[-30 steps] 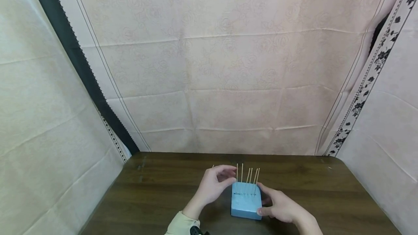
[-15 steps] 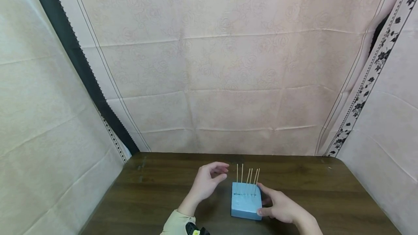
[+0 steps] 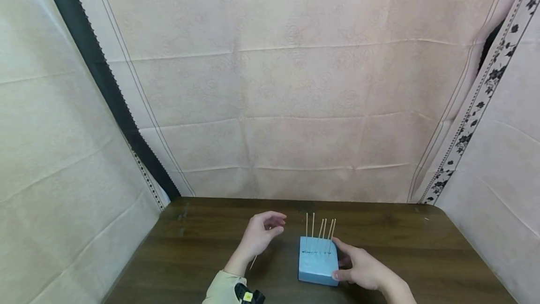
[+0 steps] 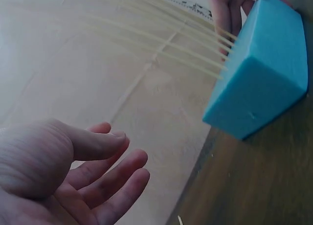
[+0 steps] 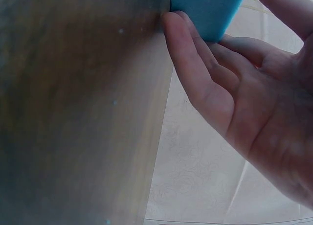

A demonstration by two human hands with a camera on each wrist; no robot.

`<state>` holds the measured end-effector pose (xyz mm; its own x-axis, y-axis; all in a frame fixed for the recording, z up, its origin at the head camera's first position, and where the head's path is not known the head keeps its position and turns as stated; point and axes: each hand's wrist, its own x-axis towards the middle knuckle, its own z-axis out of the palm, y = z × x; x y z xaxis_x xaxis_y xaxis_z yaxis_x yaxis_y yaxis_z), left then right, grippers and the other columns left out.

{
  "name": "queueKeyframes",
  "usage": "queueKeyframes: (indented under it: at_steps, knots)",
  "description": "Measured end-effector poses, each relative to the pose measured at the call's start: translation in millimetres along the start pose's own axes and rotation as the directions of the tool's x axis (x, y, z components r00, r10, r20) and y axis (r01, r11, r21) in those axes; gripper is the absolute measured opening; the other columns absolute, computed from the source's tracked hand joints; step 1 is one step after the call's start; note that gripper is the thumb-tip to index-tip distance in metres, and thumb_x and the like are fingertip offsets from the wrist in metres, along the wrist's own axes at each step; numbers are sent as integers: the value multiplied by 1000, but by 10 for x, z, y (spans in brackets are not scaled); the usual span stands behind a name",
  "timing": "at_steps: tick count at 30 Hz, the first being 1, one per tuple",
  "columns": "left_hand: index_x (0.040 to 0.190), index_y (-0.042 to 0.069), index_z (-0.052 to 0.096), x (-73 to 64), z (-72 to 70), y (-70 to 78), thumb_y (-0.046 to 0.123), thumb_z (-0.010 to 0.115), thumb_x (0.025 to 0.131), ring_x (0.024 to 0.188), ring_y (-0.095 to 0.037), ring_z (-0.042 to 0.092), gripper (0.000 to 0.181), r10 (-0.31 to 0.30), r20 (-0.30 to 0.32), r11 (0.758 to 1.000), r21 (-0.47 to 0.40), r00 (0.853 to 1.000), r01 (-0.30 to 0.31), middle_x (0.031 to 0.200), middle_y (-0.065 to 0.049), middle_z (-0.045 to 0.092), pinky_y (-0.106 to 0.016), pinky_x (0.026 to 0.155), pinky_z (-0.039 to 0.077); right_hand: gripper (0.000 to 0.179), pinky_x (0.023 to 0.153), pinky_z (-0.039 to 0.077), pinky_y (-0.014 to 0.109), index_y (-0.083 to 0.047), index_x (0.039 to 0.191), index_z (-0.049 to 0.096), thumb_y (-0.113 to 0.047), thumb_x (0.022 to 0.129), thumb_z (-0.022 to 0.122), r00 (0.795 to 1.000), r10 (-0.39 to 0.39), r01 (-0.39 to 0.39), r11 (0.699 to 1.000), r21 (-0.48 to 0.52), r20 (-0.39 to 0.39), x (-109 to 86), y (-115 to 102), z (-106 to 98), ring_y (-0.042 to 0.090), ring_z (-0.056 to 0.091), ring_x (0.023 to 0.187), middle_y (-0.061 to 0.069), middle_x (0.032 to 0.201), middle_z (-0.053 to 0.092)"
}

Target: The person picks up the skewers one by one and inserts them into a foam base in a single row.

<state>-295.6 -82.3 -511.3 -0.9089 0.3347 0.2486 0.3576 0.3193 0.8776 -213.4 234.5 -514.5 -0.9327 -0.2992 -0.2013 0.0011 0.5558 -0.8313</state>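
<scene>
A light-blue block [image 3: 317,261] sits on the table with several thin wooden skewers [image 3: 323,228] standing in its top near the far side. At its right side my right hand [image 3: 360,264] holds it, thumb at the near corner and fingers around the back. In the right wrist view, the fingers [image 5: 183,54] of that hand lie against the block [image 5: 205,12]. My left hand [image 3: 261,233] hovers left of the block, fingers loosely bent and holding nothing. Below it, a loose skewer [image 3: 253,262] shows on the table, partly hidden by the hand.
The dark wooden table [image 3: 202,252] extends on both sides of the block. Pale cloth hangs behind it [image 3: 295,154] and along the left [image 3: 76,191] and right [image 3: 498,191] sides. A black device with a yellow mark [image 3: 249,296] is on the left wrist.
My left hand has moved left, away from the skewers in the block, and part of a loose skewer now shows beneath it. The right hand and block have stayed in place.
</scene>
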Motion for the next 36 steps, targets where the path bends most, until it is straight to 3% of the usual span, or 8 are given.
queueKeyframes:
  at_steps: [5, 8, 16, 27, 36]
  knots:
    - [123, 15, 77, 5, -30, -167, 10, 77, 100, 96, -20, 69, 24, -85, 32, 994, -62, 996, 87, 111, -6, 76, -39, 85, 59, 99, 70, 62, 48, 8, 162, 33, -16, 85, 91, 1000, -1, 1, 1000, 1, 3, 0, 9, 2, 39, 69, 113, 32, 141, 60]
    - [123, 11, 76, 8, -42, -253, 10, 77, 99, 94, -21, 69, 24, -107, 50, 993, -36, 993, 109, 108, -4, 75, -39, 83, 60, 99, 70, 62, 48, 8, 162, 33, -16, 85, 91, 1000, -6, 6, 1000, 2, 8, -6, 4, 3, 40, 69, 113, 33, 141, 60]
    - [117, 9, 78, 32, -66, -408, 4, 80, 96, 91, -17, 66, 22, -68, 105, 991, 119, 992, 56, 103, 3, 72, -35, 77, 58, 99, 70, 62, 47, 9, 162, 33, -16, 85, 91, 1000, -12, 12, 1000, -11, 8, 1, 2, -3, 41, 69, 114, 33, 142, 59]
    - [117, 8, 78, 42, -186, -448, 3, 80, 94, 92, -18, 67, 23, -72, 96, 990, 125, 993, 60, 108, -5, 74, -35, 76, 59, 100, 70, 61, 47, 7, 162, 33, -17, 86, 91, 1000, -8, 8, 1000, -5, 2, -2, 14, -15, 40, 69, 114, 32, 141, 60]
    - [115, 2, 77, 151, -245, -516, -2, 85, 87, 85, -17, 65, 29, -48, 104, 977, 214, 993, 25, 103, -10, 73, -34, 73, 57, 99, 70, 61, 46, 6, 163, 33, -17, 85, 91, 1000, -11, 11, 1000, -11, -2, -2, 24, -2, 39, 69, 114, 33, 143, 58]
